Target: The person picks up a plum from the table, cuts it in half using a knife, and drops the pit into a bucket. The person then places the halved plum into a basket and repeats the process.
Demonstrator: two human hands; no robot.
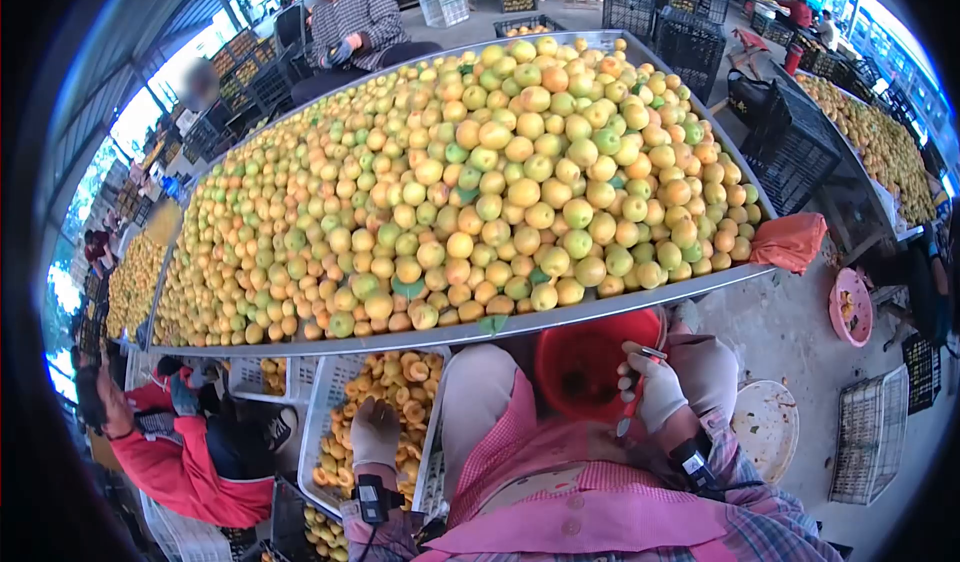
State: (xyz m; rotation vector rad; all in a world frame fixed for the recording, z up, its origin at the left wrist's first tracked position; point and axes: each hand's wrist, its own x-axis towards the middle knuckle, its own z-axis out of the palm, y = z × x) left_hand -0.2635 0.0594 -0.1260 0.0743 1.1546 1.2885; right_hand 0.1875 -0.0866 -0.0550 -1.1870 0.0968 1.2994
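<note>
Right hand point(660, 392) is gripping red-handled tool point(631, 411) beside red bucket point(553, 367); slack fingers could be letting it drop. Left hand point(375, 434) is hovering at halved fruit point(400, 370) in white crate point(331, 374), grip unclear.

We look down on a metal-rimmed surface point(600, 311) heaped with round yellow, orange and green fruit point(400, 212). Below, our gloved left hand point(375, 434) is over a white crate point(326, 390) of halved fruit point(400, 377); our gloved right hand point(655, 390) grips a red-handled tool point(628, 414) near a red bucket point(562, 367).
</note>
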